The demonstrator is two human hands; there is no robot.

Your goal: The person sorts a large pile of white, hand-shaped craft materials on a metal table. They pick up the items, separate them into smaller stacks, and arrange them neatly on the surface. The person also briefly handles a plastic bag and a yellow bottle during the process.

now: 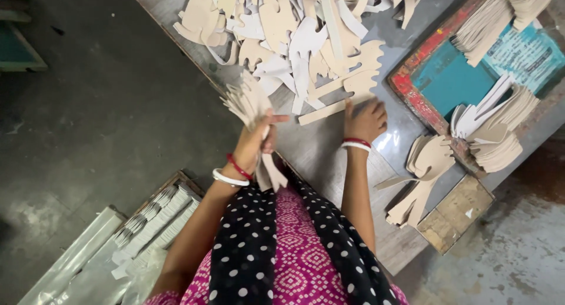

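My left hand grips a fanned stack of beige cardboard cutouts, held upright at the table's near edge, their tails hanging below my fist. My right hand rests palm down on the grey table, fingers touching the near end of a loose pile of beige and white cutouts spread across the table's far side. A long strip-shaped piece lies just left of those fingers. Both wrists wear red and white bangles.
A red-framed tray with a teal base at right holds stacked cutouts. Another stack lies beside a wooden block. Down left, a wooden box holds bundled white pieces beside plastic sheeting on the dark floor.
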